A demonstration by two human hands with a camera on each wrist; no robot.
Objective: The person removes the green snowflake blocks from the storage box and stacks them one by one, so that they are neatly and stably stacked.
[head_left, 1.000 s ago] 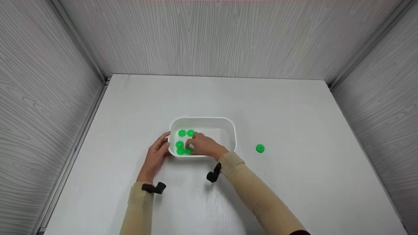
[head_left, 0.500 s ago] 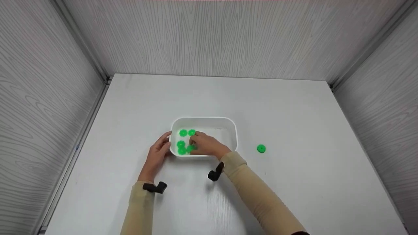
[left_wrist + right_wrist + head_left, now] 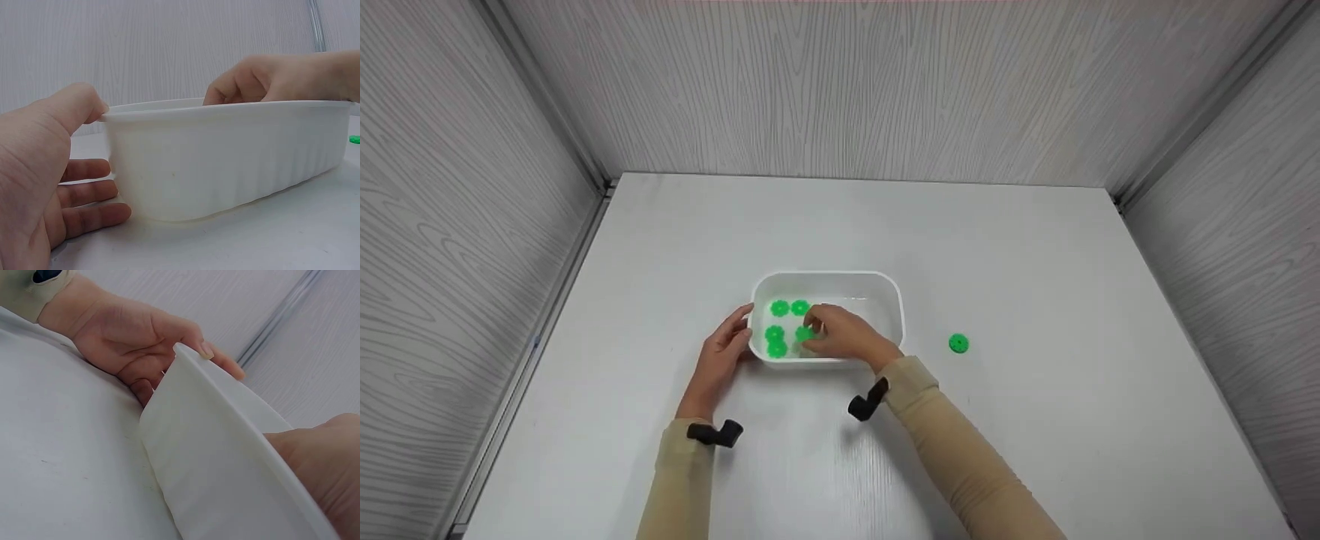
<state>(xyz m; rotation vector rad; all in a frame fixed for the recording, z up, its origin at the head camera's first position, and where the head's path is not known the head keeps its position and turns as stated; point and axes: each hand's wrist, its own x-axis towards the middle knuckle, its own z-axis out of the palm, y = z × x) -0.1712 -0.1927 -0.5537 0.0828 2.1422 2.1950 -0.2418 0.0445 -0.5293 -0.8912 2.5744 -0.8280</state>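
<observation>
A white plastic tub [image 3: 877, 322] stands on the table, with several flat green flower-shaped pieces [image 3: 779, 308] in its left half. My left hand [image 3: 720, 364] holds the tub's left end; in the left wrist view its thumb [image 3: 84, 107] is on the rim and the other fingers are by the outer wall. Inside the tub, my right hand [image 3: 847, 334] pinches one green flower-shaped piece [image 3: 804, 334] between thumb and fingers. The tub wall hides these fingertips in both wrist views. Two more pieces [image 3: 775, 342] touch or overlap near the front left corner.
A round green piece [image 3: 958, 343] lies on the white table [image 3: 1035, 420], right of the tub. Grey wood-grain panels [image 3: 840, 90] enclose the table at the back and both sides.
My right hand has shifted slightly right inside the tub, and the green piece at its fingers has moved right and away from the front-left pieces. My left hand stays at the tub's end.
</observation>
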